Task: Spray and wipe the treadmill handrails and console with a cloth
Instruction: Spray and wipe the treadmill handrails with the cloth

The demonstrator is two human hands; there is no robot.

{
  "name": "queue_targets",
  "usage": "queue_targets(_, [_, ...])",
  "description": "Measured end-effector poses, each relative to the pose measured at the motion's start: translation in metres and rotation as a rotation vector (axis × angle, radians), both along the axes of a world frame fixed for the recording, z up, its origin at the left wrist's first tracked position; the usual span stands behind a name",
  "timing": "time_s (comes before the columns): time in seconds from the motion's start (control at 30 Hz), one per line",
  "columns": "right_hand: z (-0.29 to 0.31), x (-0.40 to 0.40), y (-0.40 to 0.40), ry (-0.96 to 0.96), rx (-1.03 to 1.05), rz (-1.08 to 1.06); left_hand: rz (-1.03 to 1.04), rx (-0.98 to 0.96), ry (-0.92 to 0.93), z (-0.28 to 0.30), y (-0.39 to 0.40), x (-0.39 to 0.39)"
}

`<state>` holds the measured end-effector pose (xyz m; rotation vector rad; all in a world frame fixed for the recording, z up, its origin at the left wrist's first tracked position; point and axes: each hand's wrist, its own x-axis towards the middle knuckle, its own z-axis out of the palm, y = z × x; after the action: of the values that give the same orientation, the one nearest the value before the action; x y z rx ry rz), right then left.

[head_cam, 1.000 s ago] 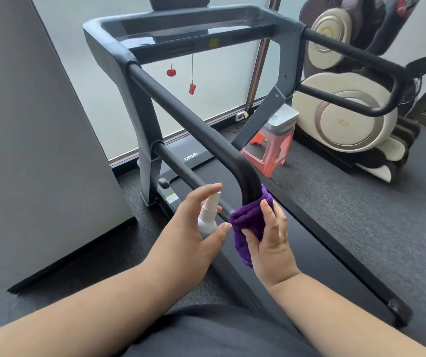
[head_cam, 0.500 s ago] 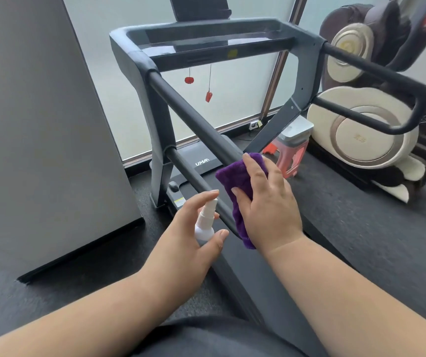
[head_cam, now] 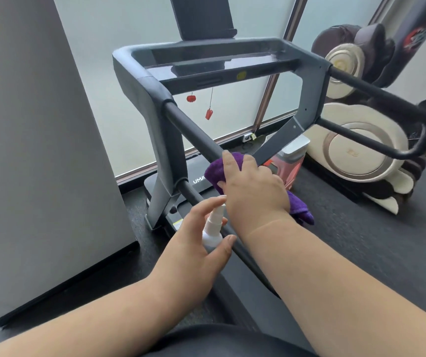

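A dark treadmill fills the middle of the view, with its console [head_cam: 222,65] at the top and a black left handrail [head_cam: 191,130] sloping down toward me. My right hand [head_cam: 253,191] grips a purple cloth [head_cam: 217,171] wrapped over that handrail about halfway along it; a loose end of the cloth hangs below my wrist. Just below, my left hand [head_cam: 194,246] holds a small white spray bottle [head_cam: 213,228] upright beside the lower bar, forefinger near its nozzle. The right handrail [head_cam: 376,91] runs off to the right.
A grey panel [head_cam: 39,150] stands close on the left. A frosted window [head_cam: 119,86] is behind the treadmill. A red stool with a white top [head_cam: 291,158] and a cream-and-brown massage chair [head_cam: 361,150] sit at the right. Red safety clips [head_cam: 208,114] hang under the console.
My right hand has slid the purple cloth up the left handrail from its lower end toward the console. My left hand keeps the spray bottle in about the same spot.
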<state>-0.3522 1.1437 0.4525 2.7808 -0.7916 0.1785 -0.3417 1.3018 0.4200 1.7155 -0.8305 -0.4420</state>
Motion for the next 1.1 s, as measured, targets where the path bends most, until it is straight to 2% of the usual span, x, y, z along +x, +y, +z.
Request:
queue_targets(0.3, [-0.004, 0.101, 0.006, 0.034, -0.070, -0.061, 0.013, 0.015, -0.010, -0.006, 0.021, 0.093])
queue_targets(0.67, [0.002, 0.207, -0.001, 0.030, -0.010, -0.055, 0.024, -0.022, 0.028, -0.016, 0.042, 0.160])
queue_targets(0.8, [0.002, 0.216, 0.000, 0.041, -0.045, -0.027, 0.035, -0.032, -0.002, -0.012, 0.040, 0.174])
queue_targets(0.9, [0.000, 0.205, 0.003, 0.045, -0.124, 0.074, 0.074, -0.073, -0.025, -0.005, 0.037, 0.190])
queue_targets(1.0, [-0.005, 0.192, 0.007, 0.047, -0.117, 0.149, 0.100, -0.116, -0.054, 0.004, 0.032, 0.205])
queue_targets(1.1, [-0.014, 0.184, 0.011, -0.073, -0.113, 0.205, 0.093, -0.138, -0.081, 0.010, 0.028, 0.213])
